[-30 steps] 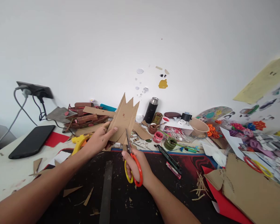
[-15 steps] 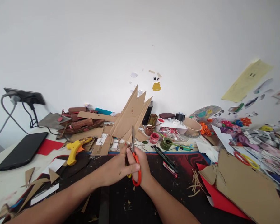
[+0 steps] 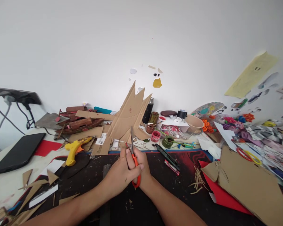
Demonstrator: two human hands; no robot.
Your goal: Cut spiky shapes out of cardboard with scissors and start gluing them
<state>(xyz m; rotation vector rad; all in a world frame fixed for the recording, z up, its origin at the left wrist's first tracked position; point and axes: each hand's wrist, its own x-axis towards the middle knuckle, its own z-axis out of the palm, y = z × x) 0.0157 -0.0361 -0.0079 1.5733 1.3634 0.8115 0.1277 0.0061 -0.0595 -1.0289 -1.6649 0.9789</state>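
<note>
My left hand (image 3: 119,175) and my right hand (image 3: 142,168) meet at the front edge of the table clutter. Between them is a pair of scissors (image 3: 136,179) with a red handle, blades pointing up and away from me. My right hand is closed around the scissors. The left thumb lies across the red handle, and the other left fingers curl beside the right fingertips, partly hidden. Just beyond the blades, a cardboard piece (image 3: 129,110) with several pointed tips leans upright, apart from my fingers as far as I can tell.
To the left lie a yellow glue gun (image 3: 73,150), a black phone (image 3: 19,153) and cardboard scraps (image 3: 52,177). Paint jars (image 3: 168,141) and a dark green cutter (image 3: 166,157) are right of centre. A large cardboard sheet (image 3: 247,179) covers the right side.
The view has shifted slightly. My hands and the scissors stay together, the left thumb still over the red handle; a yellow bit of handle seen before is now hidden.
</note>
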